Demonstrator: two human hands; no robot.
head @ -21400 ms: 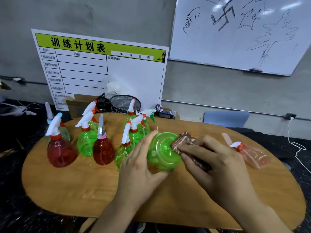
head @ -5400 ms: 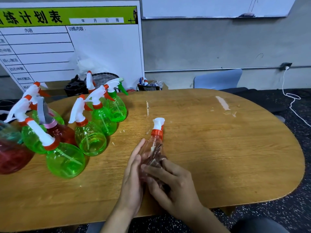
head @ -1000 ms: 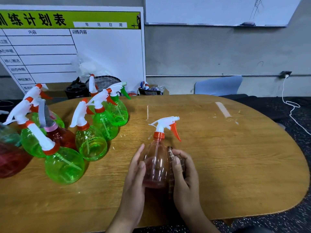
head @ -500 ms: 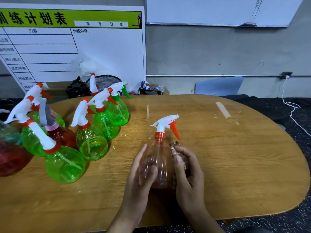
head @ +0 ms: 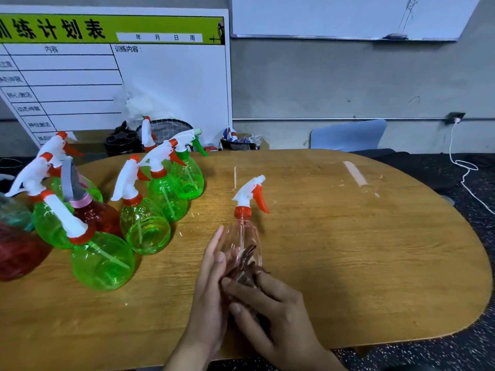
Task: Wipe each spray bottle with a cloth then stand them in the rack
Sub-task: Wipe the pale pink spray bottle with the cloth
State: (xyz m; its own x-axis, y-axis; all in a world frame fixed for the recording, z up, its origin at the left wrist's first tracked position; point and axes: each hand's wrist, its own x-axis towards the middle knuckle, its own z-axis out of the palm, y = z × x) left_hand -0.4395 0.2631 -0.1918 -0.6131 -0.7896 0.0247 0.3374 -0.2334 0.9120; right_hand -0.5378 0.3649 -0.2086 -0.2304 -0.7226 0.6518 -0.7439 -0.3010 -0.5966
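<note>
A clear pink spray bottle (head: pixel 243 231) with a white head and orange trigger stands tilted near the table's front middle. My left hand (head: pixel 211 274) holds its left side, thumb against the body. My right hand (head: pixel 270 306) presses a brown cloth (head: pixel 247 266) against the bottle's lower front. Several green spray bottles (head: pixel 144 226) and red ones (head: pixel 96 212) stand grouped on the left of the wooden table (head: pixel 348 250). No rack can be made out.
A planning board (head: pixel 112 73) leans on the wall behind the bottles. A black mesh basket (head: pixel 166 128) and dark holder (head: pixel 120 141) sit behind the table. A blue chair (head: pixel 348 135) stands at the back right. A white cable (head: pixel 466 172) trails on the floor.
My right hand has slid with the cloth from the bottle's right side down to its lower front. The bottle has tipped slightly away and its trigger points further right.
</note>
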